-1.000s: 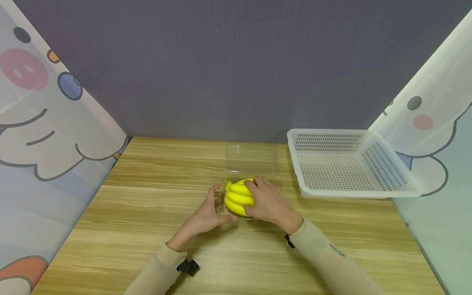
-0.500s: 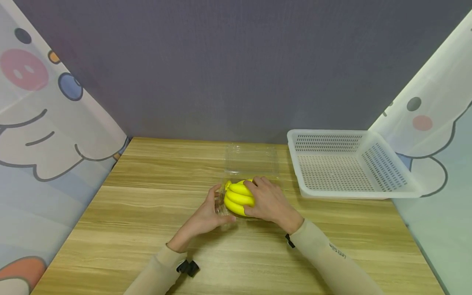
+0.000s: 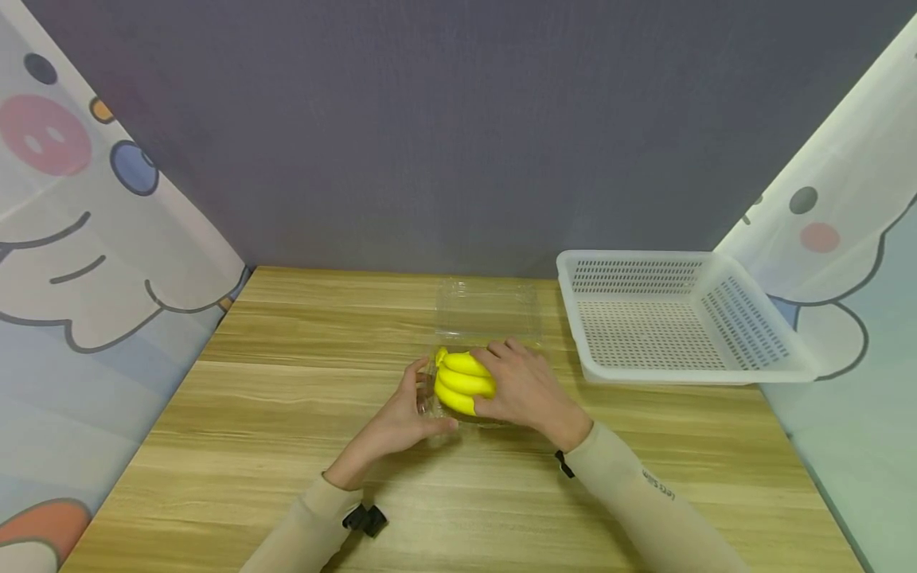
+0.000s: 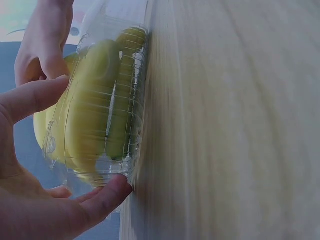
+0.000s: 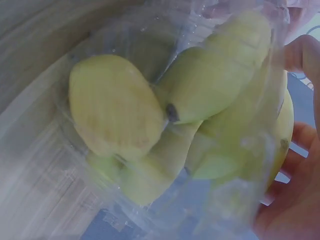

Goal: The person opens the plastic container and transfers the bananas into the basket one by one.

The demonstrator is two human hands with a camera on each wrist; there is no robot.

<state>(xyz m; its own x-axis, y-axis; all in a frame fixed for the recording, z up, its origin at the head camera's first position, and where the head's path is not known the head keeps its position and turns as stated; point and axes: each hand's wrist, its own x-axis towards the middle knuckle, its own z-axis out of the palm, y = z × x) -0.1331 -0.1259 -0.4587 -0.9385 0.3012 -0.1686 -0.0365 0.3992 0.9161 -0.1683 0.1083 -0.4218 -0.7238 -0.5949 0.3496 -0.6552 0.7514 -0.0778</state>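
Note:
A bunch of yellow bananas (image 3: 462,382) sits in a clear plastic clamshell box (image 3: 489,424), its stem toward the left. My right hand (image 3: 526,394) grips the bunch from above at its right end. At the box's left end, my left hand (image 3: 401,414) holds the wall, thumb at the near side and fingers round the far corner. In the left wrist view the thumb (image 4: 37,97) lies at the upper rim and a fingertip (image 4: 117,187) at the lower edge. Through the clear wall, the right wrist view shows yellow-green banana ends (image 5: 115,105), one with a dark tip.
The box's clear lid (image 3: 489,310) lies folded back behind it. A white slotted plastic basket (image 3: 702,376) stands at the back right of the wooden table (image 3: 286,342). A grey panel (image 3: 458,135) rises along the back edge, with cartoon-printed cloth at both sides.
The banana bunch has shifted very slightly up and away in my right hand, which has moved with it. The left hand and the box have stayed in place.

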